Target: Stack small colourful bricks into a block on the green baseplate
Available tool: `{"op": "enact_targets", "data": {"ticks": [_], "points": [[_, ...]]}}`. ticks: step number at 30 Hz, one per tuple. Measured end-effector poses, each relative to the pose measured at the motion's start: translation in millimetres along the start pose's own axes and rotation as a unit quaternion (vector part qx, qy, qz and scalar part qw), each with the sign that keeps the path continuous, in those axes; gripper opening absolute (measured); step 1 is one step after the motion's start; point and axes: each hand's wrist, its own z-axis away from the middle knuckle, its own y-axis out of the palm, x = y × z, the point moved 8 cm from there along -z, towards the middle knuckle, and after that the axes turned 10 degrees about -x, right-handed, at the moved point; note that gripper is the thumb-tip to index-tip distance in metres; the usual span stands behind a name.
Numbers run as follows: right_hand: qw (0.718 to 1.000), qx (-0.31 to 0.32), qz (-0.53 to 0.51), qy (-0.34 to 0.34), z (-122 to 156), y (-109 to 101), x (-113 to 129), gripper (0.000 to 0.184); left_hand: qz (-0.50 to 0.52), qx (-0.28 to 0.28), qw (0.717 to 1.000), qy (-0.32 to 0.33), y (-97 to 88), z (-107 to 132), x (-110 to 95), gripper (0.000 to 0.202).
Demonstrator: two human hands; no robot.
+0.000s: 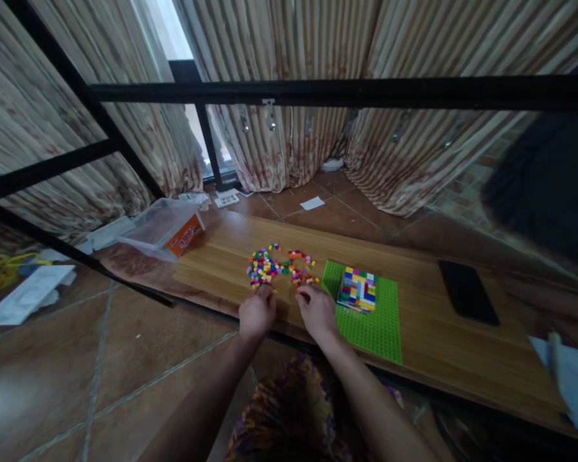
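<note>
Both hands, the left hand (257, 312) and the right hand (318, 312), bend over the desk (424, 333) at the near side of loose toy bricks (261, 268). Their fingers curl nearly together; whether they grip any brick, I cannot tell. The bricks lie at mixed angles, too small to read singly. Rightward, a squarish brick-built block (359, 290) sits studs-up on a green baseplate (388, 333), its long axis unclear.
</note>
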Motion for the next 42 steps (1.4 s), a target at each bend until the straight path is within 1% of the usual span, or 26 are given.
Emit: {"op": "enact_targets", "data": {"ticks": [2,5,6,8,9,11,14,16,19,23,26,30,33,38,40,42], "points": [[0.999,0.005,0.029,-0.018,-5.5,7.1,-0.3,0.016,0.005,-0.003,1.000,0.012,7.7,-6.6,-5.4,0.020],[0.999,0.008,0.041,-0.024,-10.3,13.5,-2.4,0.018,0.084,-0.023,0.995,0.042,14.9,-11.7,-12.7,0.018],[0.999,0.007,0.038,-0.019,-11.1,14.7,-3.5,0.018,0.123,-0.035,0.990,0.056,14.8,-11.4,-14.0,0.018],[1.000,0.001,0.023,-0.011,-11.2,15.5,-5.0,0.018,0.195,-0.073,0.975,0.073,8.5,-8.8,-10.7,0.016],[1.000,-0.006,0.011,-0.011,-10.6,15.3,-4.9,0.018,0.221,-0.097,0.968,0.073,3.3,-7.0,-5.5,0.015],[0.999,-0.024,-0.015,-0.021,-8.6,13.9,-2.4,0.020,0.242,-0.158,0.956,0.053,-10.2,-4.0,11.2,0.016],[0.997,-0.045,-0.043,-0.045,-6.8,13.1,4.4,0.022,0.207,-0.241,0.948,0.009,-28.3,-4.5,38.8,0.027],[0.996,-0.048,-0.048,-0.056,-9.5,15.5,9.4,0.023,0.175,-0.267,0.948,-0.001,-32.4,-10.1,49.3,0.036],[0.996,-0.027,-0.027,-0.076,-21.5,25.3,18.7,0.026,0.158,-0.257,0.953,-0.003,-24.6,-24.5,52.2,0.042],[0.992,0.018,0.031,-0.118,-44.5,46.3,35.7,0.024,0.184,-0.232,0.955,-0.010,-7.2,-42.3,41.8,0.046],[0.983,0.066,0.061,-0.160,-55.3,66.0,50.0,0.023,0.225,-0.233,0.946,-0.020,0.1,-49.5,33.4,0.048],[0.970,0.123,0.083,-0.194,-57.2,85.5,59.7,0.026,0.298,-0.225,0.927,-0.033,5.5,-51.0,28.0,0.050],[0.970,0.133,0.078,-0.186,-59.0,88.6,56.3,0.024,0.356,-0.206,0.910,-0.046,8.4,-47.9,27.7,0.050],[0.974,0.140,0.079,-0.157,-65.6,83.0,40.4,0.022,0.421,-0.190,0.883,-0.084,9.2,-40.5,32.0,0.052],[0.974,0.142,0.087,-0.154,-67.3,78.9,36.2,0.023,0.419,-0.199,0.881,-0.096,6.5,-40.9,35.7,0.053],[0.974,0.140,0.090,-0.156,-68.3,75.1,34.7,0.023,0.393,-0.218,0.887,-0.103,1.5,-46.6,41.0,0.054]]}}
